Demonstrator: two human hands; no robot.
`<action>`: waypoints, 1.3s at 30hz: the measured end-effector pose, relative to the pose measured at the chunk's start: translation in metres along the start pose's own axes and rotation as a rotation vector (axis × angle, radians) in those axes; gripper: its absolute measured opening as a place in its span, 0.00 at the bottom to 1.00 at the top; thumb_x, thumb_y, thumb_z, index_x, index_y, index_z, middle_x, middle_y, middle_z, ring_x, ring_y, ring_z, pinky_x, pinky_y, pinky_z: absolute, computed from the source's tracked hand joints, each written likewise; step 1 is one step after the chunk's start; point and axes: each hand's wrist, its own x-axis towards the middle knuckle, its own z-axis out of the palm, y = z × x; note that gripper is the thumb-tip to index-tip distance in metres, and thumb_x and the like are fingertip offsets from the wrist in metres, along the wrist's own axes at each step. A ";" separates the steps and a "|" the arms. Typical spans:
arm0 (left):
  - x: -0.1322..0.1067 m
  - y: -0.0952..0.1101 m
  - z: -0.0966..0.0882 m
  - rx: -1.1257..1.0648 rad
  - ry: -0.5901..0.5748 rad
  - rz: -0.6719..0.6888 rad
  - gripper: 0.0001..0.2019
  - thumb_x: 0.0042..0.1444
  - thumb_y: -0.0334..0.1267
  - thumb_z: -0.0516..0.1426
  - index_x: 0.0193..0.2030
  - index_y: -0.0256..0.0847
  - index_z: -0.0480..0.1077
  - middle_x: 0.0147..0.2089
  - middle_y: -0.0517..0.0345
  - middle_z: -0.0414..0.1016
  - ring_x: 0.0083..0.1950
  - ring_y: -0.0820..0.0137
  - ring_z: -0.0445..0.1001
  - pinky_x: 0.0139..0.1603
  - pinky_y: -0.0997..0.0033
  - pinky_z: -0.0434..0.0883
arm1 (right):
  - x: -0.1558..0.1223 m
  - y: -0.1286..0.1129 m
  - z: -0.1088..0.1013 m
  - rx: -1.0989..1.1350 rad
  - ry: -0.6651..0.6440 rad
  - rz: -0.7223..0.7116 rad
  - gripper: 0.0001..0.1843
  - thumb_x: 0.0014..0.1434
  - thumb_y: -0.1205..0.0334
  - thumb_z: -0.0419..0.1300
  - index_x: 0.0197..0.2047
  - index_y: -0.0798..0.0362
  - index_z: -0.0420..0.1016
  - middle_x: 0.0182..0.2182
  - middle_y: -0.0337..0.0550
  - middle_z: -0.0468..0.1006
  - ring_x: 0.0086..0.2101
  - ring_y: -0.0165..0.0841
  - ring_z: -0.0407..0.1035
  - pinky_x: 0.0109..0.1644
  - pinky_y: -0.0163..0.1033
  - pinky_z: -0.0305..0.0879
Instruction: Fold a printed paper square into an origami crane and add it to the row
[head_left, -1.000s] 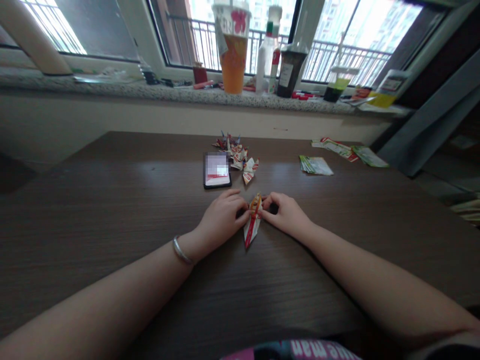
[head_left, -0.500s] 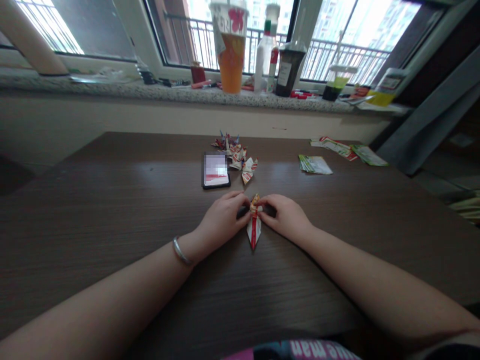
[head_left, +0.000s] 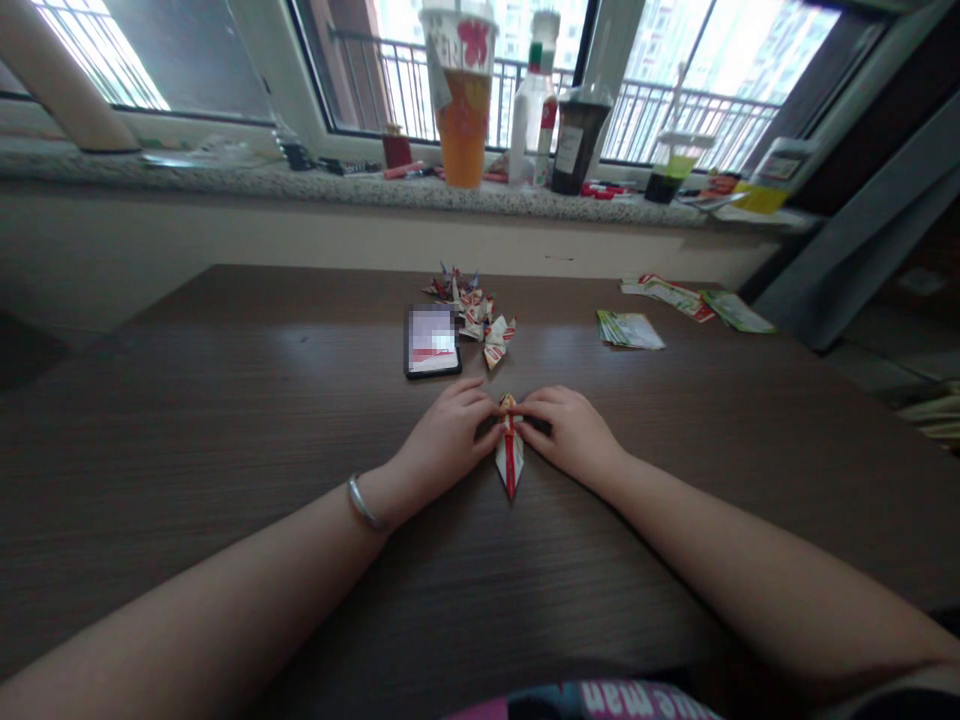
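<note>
Left hand (head_left: pixel 448 430) and right hand (head_left: pixel 576 430) pinch a paper (head_left: pixel 510 465) between them on the desk (head_left: pixel 247 420), tip at six o'clock, part-folded, I'd say; finished-looking pieces (head_left: pixel 474 310) sit toward eleven, flat sheets (head_left: pixel 630 331) toward two.

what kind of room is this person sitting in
Probably a room in a home, perhaps a flat: a wooden table by a window, drink cups and bottles along the stone sill, and a grey curtain at the right.
</note>
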 end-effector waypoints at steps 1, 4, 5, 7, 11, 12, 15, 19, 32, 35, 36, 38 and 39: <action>0.000 0.000 0.000 -0.006 -0.004 0.000 0.08 0.58 0.37 0.58 0.43 0.39 0.75 0.44 0.51 0.78 0.59 0.58 0.67 0.62 0.52 0.64 | 0.000 0.001 0.000 0.008 0.002 -0.008 0.13 0.62 0.57 0.57 0.46 0.49 0.79 0.41 0.45 0.79 0.42 0.37 0.71 0.49 0.43 0.64; 0.000 0.000 -0.002 -0.021 -0.014 -0.001 0.08 0.58 0.37 0.58 0.43 0.40 0.75 0.44 0.53 0.78 0.59 0.59 0.68 0.63 0.52 0.64 | 0.000 0.002 0.002 0.020 0.003 -0.021 0.13 0.63 0.57 0.57 0.47 0.50 0.79 0.41 0.45 0.79 0.42 0.36 0.70 0.49 0.43 0.65; 0.000 0.000 -0.003 -0.022 -0.015 -0.003 0.08 0.58 0.37 0.58 0.43 0.40 0.75 0.43 0.53 0.78 0.59 0.59 0.68 0.62 0.53 0.64 | 0.000 0.002 0.003 0.021 0.006 -0.026 0.13 0.63 0.57 0.57 0.47 0.50 0.79 0.41 0.45 0.79 0.42 0.36 0.70 0.49 0.43 0.65; 0.000 0.000 -0.004 -0.021 -0.022 -0.007 0.08 0.59 0.37 0.58 0.43 0.40 0.75 0.43 0.53 0.79 0.59 0.59 0.68 0.62 0.53 0.64 | 0.000 0.003 0.004 0.025 0.018 -0.043 0.13 0.63 0.58 0.57 0.47 0.50 0.79 0.40 0.45 0.79 0.42 0.36 0.69 0.50 0.43 0.64; 0.000 0.001 -0.004 -0.005 -0.027 -0.013 0.08 0.59 0.38 0.58 0.42 0.40 0.75 0.43 0.53 0.78 0.59 0.59 0.68 0.62 0.53 0.64 | 0.002 0.007 0.008 0.045 0.047 -0.061 0.11 0.62 0.59 0.58 0.46 0.49 0.79 0.41 0.44 0.79 0.44 0.37 0.67 0.51 0.45 0.63; 0.000 0.001 -0.004 0.005 -0.029 -0.018 0.08 0.59 0.38 0.58 0.42 0.40 0.75 0.44 0.53 0.78 0.59 0.59 0.68 0.62 0.53 0.64 | 0.003 0.008 0.008 0.050 0.047 -0.054 0.11 0.62 0.59 0.59 0.45 0.49 0.79 0.41 0.44 0.79 0.44 0.37 0.67 0.52 0.45 0.63; 0.000 0.002 -0.003 0.041 -0.041 -0.035 0.08 0.59 0.39 0.57 0.41 0.39 0.75 0.44 0.51 0.77 0.60 0.58 0.66 0.62 0.52 0.64 | 0.003 0.010 0.008 0.060 0.032 -0.029 0.11 0.61 0.58 0.59 0.44 0.49 0.79 0.42 0.44 0.80 0.45 0.38 0.68 0.52 0.46 0.63; 0.000 0.003 -0.004 0.072 -0.062 -0.040 0.07 0.60 0.38 0.57 0.41 0.39 0.74 0.46 0.50 0.76 0.62 0.57 0.64 0.63 0.51 0.63 | 0.003 0.009 0.006 0.059 0.011 0.001 0.09 0.60 0.57 0.61 0.42 0.50 0.78 0.41 0.45 0.80 0.46 0.38 0.68 0.53 0.47 0.62; -0.001 0.005 -0.001 0.171 -0.147 -0.142 0.12 0.63 0.45 0.53 0.46 0.41 0.70 0.54 0.51 0.68 0.67 0.53 0.54 0.66 0.47 0.57 | 0.003 0.005 0.005 0.000 0.011 0.023 0.09 0.59 0.55 0.62 0.41 0.50 0.76 0.44 0.44 0.78 0.51 0.40 0.64 0.59 0.50 0.58; -0.001 0.003 0.000 0.145 -0.151 -0.108 0.11 0.64 0.44 0.51 0.45 0.42 0.70 0.56 0.52 0.68 0.67 0.54 0.54 0.66 0.47 0.57 | 0.002 0.009 0.007 0.004 0.022 0.045 0.10 0.57 0.54 0.63 0.40 0.50 0.76 0.46 0.45 0.77 0.52 0.41 0.63 0.60 0.50 0.57; -0.001 0.002 0.000 0.138 -0.150 -0.090 0.11 0.64 0.43 0.50 0.45 0.41 0.70 0.56 0.52 0.68 0.66 0.55 0.55 0.65 0.47 0.58 | 0.002 0.010 0.008 0.007 0.021 0.049 0.10 0.57 0.54 0.63 0.40 0.50 0.76 0.46 0.45 0.76 0.52 0.41 0.63 0.60 0.51 0.57; -0.001 0.000 0.000 0.130 -0.143 -0.054 0.11 0.65 0.42 0.50 0.46 0.41 0.70 0.56 0.52 0.69 0.64 0.56 0.58 0.64 0.49 0.59 | 0.002 0.011 0.009 0.016 0.015 0.053 0.10 0.57 0.54 0.63 0.40 0.50 0.76 0.46 0.46 0.76 0.52 0.41 0.63 0.59 0.51 0.58; 0.000 -0.001 0.000 0.129 -0.135 -0.041 0.11 0.65 0.40 0.49 0.46 0.41 0.70 0.55 0.52 0.70 0.63 0.57 0.59 0.64 0.50 0.60 | 0.002 0.011 0.009 0.021 0.014 0.053 0.10 0.58 0.55 0.63 0.40 0.49 0.76 0.46 0.46 0.75 0.51 0.40 0.64 0.58 0.50 0.59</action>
